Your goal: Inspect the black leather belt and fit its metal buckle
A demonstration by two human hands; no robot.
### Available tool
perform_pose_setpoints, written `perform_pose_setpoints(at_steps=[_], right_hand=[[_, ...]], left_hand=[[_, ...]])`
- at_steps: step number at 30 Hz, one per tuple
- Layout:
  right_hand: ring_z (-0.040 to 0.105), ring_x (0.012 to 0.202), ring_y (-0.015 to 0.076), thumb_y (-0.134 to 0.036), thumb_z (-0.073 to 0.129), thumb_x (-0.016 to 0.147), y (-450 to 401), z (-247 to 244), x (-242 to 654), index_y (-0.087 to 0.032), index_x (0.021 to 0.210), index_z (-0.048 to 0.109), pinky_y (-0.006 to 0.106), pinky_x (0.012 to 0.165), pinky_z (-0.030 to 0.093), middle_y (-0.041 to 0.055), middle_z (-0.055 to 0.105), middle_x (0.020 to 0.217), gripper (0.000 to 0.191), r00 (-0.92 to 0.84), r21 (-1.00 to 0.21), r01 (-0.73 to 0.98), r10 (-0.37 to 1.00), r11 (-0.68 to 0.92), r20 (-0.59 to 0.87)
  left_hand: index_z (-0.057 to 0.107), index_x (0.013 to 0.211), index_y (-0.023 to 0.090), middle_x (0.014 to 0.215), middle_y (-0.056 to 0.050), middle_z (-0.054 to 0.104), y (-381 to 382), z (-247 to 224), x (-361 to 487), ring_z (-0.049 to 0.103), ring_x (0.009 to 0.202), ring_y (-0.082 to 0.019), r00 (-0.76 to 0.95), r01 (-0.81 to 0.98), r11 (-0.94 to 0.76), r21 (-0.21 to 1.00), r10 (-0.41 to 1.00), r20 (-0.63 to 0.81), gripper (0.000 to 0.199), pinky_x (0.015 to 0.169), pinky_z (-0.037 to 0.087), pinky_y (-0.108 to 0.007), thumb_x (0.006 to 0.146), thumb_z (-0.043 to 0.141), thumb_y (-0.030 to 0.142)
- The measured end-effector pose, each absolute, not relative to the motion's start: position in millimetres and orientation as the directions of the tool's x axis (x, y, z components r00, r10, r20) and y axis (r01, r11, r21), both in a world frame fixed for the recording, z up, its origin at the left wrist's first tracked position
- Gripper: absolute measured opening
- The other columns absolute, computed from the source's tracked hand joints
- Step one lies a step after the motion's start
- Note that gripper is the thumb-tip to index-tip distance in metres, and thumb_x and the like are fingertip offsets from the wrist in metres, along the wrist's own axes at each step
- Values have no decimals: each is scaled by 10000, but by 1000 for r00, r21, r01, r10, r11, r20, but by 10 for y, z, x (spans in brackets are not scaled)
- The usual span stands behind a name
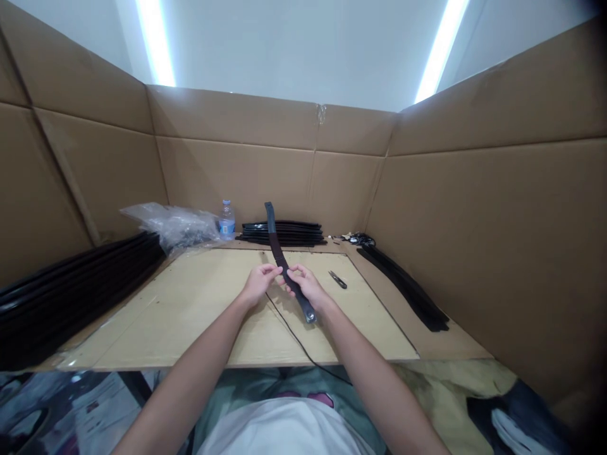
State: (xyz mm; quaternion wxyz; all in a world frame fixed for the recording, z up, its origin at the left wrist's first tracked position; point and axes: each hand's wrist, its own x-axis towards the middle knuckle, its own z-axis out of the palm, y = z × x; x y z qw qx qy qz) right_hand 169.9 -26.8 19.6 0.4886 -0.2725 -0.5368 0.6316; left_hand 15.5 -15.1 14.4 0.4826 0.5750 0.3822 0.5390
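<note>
A long black strap [275, 243] with shinier ends is held up over the pale board [190, 316], slanting from upper left to lower right. My left hand [260, 281] pinches its left edge near the middle. On the other edge, my right hand [306, 284] has its fingers closed round the strap. A round metallic piece shows at the strap's lower end. From near my left hand a thin dark cord [296, 341] runs down over the board's front edge. Small black snips [338, 280] lie on the board to the right of my right hand.
Black strips are stacked at the back [282, 234], with a large pile at left [85, 284] and more at right [403, 284]. A clear plastic bag [177, 224] and a water bottle [226, 221] stand back left. Cardboard walls [237, 164] surround the table.
</note>
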Motion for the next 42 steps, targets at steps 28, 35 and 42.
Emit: perform_pose_setpoints(at_steps=[28, 35, 42], right_hand=[[520, 439, 81, -431, 653, 729, -227, 132, 1653, -177, 816, 493, 173, 379, 354, 9, 648, 649, 313, -347, -940, -335, 919, 63, 186], [562, 475, 101, -390, 589, 787, -156, 155, 1669, -131, 775, 574, 191, 413, 405, 41, 640, 621, 260, -364, -955, -293, 917, 55, 165], [478, 383, 77, -393, 608, 766, -171, 223, 1663, -152, 721, 531, 190, 359, 356, -9, 588, 544, 257, -374, -964, -261, 914, 58, 156]], left_hand=[[577, 717, 109, 581, -8, 563, -188, 144, 168, 411, 392, -56, 275, -193, -199, 961, 929, 248, 327, 399, 230, -195, 703, 691, 415], [564, 694, 110, 551, -10, 559, -215, 173, 185, 386, 368, -46, 315, -227, -161, 960, 921, 229, 317, 375, 183, -194, 721, 681, 404], [590, 688, 94, 588, -25, 588, -194, 135, 183, 334, 344, -24, 311, -243, -146, 959, 925, 220, 300, 362, 158, -193, 710, 693, 375]])
